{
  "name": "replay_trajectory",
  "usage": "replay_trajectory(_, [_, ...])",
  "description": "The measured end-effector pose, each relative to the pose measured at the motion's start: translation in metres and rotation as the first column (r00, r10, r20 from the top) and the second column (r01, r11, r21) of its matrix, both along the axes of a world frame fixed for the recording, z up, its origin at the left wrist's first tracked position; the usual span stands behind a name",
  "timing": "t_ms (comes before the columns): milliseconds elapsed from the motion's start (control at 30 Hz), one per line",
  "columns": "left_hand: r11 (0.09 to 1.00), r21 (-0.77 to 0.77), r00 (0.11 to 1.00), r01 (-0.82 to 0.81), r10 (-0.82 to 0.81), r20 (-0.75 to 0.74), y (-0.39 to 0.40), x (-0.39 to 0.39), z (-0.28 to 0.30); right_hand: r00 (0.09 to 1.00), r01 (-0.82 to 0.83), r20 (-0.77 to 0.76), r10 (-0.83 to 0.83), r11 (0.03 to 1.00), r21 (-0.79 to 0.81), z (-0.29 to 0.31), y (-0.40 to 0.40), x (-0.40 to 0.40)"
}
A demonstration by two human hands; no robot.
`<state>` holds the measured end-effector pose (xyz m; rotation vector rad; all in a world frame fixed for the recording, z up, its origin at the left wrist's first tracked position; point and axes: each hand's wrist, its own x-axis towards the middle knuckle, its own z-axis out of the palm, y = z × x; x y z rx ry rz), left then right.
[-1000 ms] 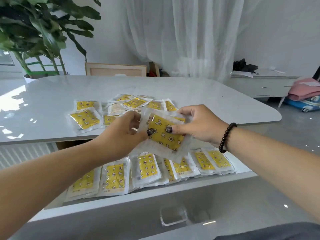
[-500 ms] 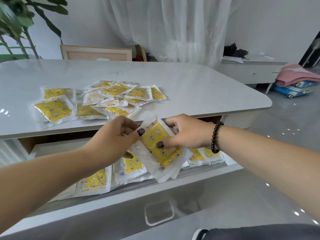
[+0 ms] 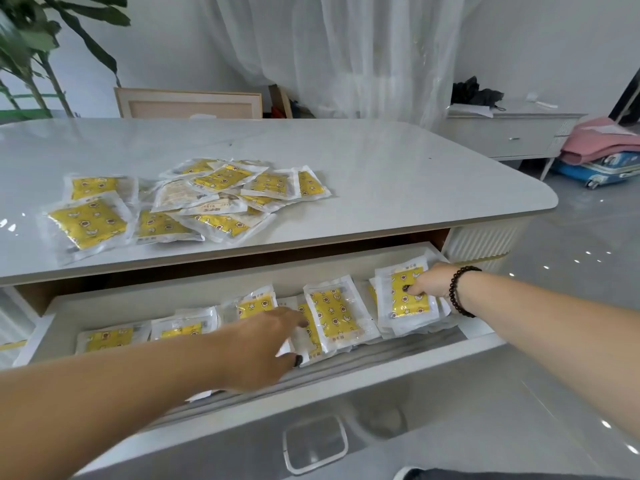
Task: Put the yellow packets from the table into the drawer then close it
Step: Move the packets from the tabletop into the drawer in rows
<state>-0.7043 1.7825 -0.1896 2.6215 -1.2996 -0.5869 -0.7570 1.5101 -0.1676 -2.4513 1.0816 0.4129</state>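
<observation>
A heap of packets (image 3: 194,202) lies on the surface (image 3: 398,174), toward its left half. Below its front edge the drawer (image 3: 478,344) stands pulled out, with a row of packets (image 3: 332,318) inside from left to right. A plant (image 3: 38,53) stands behind the surface's left end, a cabinet (image 3: 512,136) behind to the right.

yellow packets (image 3: 194,199) heaped on table (image 3: 398,174), others filling open drawer (image 3: 138,299)
</observation>
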Motion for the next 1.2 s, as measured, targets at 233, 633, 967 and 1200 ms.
replay_trajectory(233, [0.996,-0.068,0.998,0.051,-0.049,0.037,-0.054,0.014,-0.03,1.0,-0.031,0.008,0.03,0.987,0.157,-0.02,-0.007,0.025])
replay_trajectory(633, [0.985,0.132,0.994,0.112,-0.112,-0.011,-0.056,0.018,-0.042,0.977,0.12,0.034,-0.21,0.675,0.728,-0.026,-0.022,0.033])
replay_trajectory(967, [0.997,0.006,0.992,0.082,-0.081,-0.099,-0.056,0.016,-0.033,0.988,-0.135,0.08,0.132,0.99,0.039,-0.051,0.009,0.048])
replay_trajectory(1200, [0.998,-0.01,0.991,0.062,-0.062,-0.12,-0.058,0.016,-0.03,0.952,-0.292,0.038,0.304,0.937,-0.191,-0.047,0.013,0.04])
